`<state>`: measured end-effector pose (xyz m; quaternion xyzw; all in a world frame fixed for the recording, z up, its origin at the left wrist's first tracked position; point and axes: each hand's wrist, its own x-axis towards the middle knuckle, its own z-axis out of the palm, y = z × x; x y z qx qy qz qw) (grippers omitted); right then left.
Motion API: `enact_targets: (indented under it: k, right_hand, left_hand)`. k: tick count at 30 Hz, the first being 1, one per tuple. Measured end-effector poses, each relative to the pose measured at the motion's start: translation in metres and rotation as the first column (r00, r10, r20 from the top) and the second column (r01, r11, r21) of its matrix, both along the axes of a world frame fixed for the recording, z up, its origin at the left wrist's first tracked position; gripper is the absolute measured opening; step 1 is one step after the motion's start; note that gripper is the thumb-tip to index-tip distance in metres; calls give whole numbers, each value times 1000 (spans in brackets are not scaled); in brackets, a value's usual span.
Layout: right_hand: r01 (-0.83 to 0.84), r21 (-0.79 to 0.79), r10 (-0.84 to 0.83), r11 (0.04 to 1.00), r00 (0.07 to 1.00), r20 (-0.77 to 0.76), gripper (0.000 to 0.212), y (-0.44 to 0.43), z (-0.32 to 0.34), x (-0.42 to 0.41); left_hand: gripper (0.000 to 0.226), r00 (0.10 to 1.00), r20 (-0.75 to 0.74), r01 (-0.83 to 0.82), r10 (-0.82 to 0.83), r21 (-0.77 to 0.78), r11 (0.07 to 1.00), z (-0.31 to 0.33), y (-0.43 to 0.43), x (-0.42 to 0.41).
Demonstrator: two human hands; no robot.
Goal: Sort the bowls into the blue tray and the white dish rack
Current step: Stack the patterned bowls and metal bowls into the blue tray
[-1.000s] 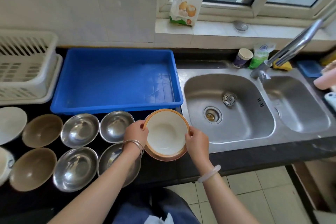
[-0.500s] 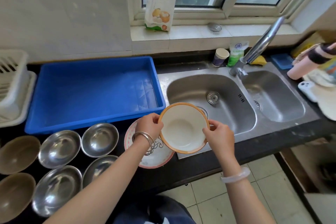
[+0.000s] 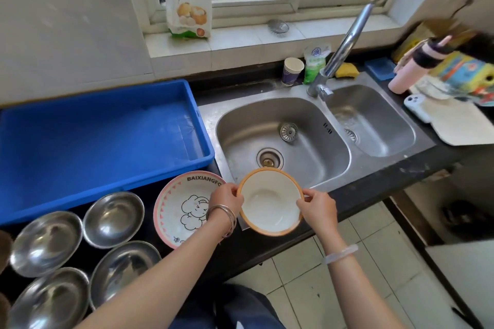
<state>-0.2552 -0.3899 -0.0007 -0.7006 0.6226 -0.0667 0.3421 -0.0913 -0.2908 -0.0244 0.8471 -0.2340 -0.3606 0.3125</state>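
I'm pinching the bowl (image 3: 270, 201) by its rim, left hand (image 3: 226, 201) and right hand (image 3: 318, 207) | risk: thin fingertip grip slipping, bowl dropping past the table edge below my hands.

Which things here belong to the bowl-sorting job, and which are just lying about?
Job: orange-rimmed bowl, held by left hand and right hand; steel bowls; cartoon dish; blue tray.
Lying about: bag on the sill; paper cup; sponge; phone; pink bottle.
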Motion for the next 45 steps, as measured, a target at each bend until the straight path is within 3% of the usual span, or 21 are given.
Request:
enact_targets:
  k: [12, 18, 24, 29, 34, 37, 41, 45]
  right_hand:
    - [40, 25, -40, 999, 999, 32, 27, -11, -23, -18]
    - [50, 58, -52, 997, 998, 31, 32, -11, -28, -21]
    - [-127, -207, 128, 970, 992, -6, 34, -10, -6, 3]
    - [-444, -159, 452, 882, 892, 16, 35, 3, 3, 73]
    - [-721, 6, 702, 692, 672, -235, 34, 17, -9, 134]
    - [-780, 79, 756, 621, 569, -324, 29, 16, -17, 152]
    - [-802, 107, 788, 588, 538, -299, 24, 8, -24, 161]
    - [-803, 118, 802, 584, 548, -239, 22, 2, -25, 167]
  left_hand:
    - [19, 997, 43, 66, -67, 32, 997, -9, -15, -11]
    - [28, 1000, -7, 2, -2, -21, 1000, -10, -13, -12]
    - [26, 994, 75, -69, 75, -76, 995, -1, 6, 7]
    - [36, 947, 261, -186, 190, -40, 982, 3, 43, 42]
    - [47, 906, 308, -329, 292, 77, 941, -5, 84, 62]
    - [51, 902, 217, -398, 373, 85, 913, -14, 99, 64]
    - [31, 890, 128, -451, 438, 105, 886, -23, 102, 63]
    - [25, 896, 112, -441, 429, 125, 889, -25, 100, 66]
